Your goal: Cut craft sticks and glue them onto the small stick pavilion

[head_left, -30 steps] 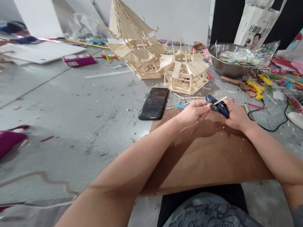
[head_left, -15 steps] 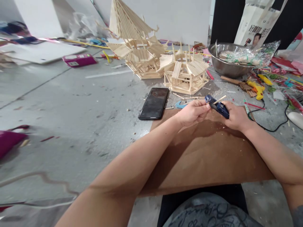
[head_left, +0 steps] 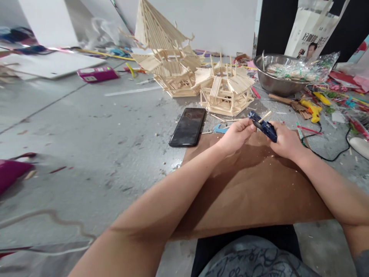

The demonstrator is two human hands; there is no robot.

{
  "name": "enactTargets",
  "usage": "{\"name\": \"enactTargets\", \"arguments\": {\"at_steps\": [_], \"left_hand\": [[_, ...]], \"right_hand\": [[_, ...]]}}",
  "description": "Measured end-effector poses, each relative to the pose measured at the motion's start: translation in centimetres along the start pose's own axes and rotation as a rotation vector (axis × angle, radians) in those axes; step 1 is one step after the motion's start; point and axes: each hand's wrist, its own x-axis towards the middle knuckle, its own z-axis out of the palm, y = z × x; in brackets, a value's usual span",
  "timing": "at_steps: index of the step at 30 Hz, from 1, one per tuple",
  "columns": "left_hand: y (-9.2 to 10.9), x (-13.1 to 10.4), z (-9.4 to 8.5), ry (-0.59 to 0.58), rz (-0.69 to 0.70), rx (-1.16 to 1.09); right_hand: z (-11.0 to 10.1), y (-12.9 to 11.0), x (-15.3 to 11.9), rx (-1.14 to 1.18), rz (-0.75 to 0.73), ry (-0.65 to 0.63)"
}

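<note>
Since half a second ago, our little wooden stick [head_left: 265,116] and blue tool [head_left: 269,130] have moved a bit to the left and away from us, and the stick leans up more steeply. Our left hand [head_left: 235,136] has its fingers pinched at the near end of the stick. Our right hand [head_left: 285,140] is wrapped around the end of the tool. Our hands are near each other but apart, with the stick and tool between them. We hold both things up over the far edge of a brown board [head_left: 259,196].

Just left of the board we see a black phone [head_left: 187,127], and we can't read anything on it. Behind our hands stands a small stick house [head_left: 215,86], with a tall stick tower [head_left: 178,67] behind it to the left. To the right we see a yellow glue gun [head_left: 313,110] and, farther back, a metal bowl [head_left: 273,85] with sticks in clear plastic.

On the white bag [head_left: 313,27] behind the bowl we can read 好咖啡, then 选. Our gray shirt [head_left: 253,257] has curly writing; one word looks like "Original," but the rest is hard to read. Far to the left, the purple box [head_left: 98,75] has labels too small for us to read.
</note>
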Motion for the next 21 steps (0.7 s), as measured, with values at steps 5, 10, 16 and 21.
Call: {"name": "enactTargets", "arguments": {"at_steps": [5,10,16,21], "left_hand": [[0.2,-0.1,0.3,0.019,0.036,0.055],[0.5,-0.5,0.7,-0.112,-0.057,-0.118],[0.4,-0.5,0.5,-0.245,-0.213,-0.301],[0.6,-0.3,-0.1,-0.157,-0.163,-0.186]], "right_hand": [[0.1,0.6,0.2,0.105,-0.094,0.008],[0.4,1.7,0.4,0.107,-0.261,0.061],[0.2,2.3,0.3,0.029,-0.413,0.074],[0.5,3.0,0.8,-0.064,-0.22,0.108]]}}
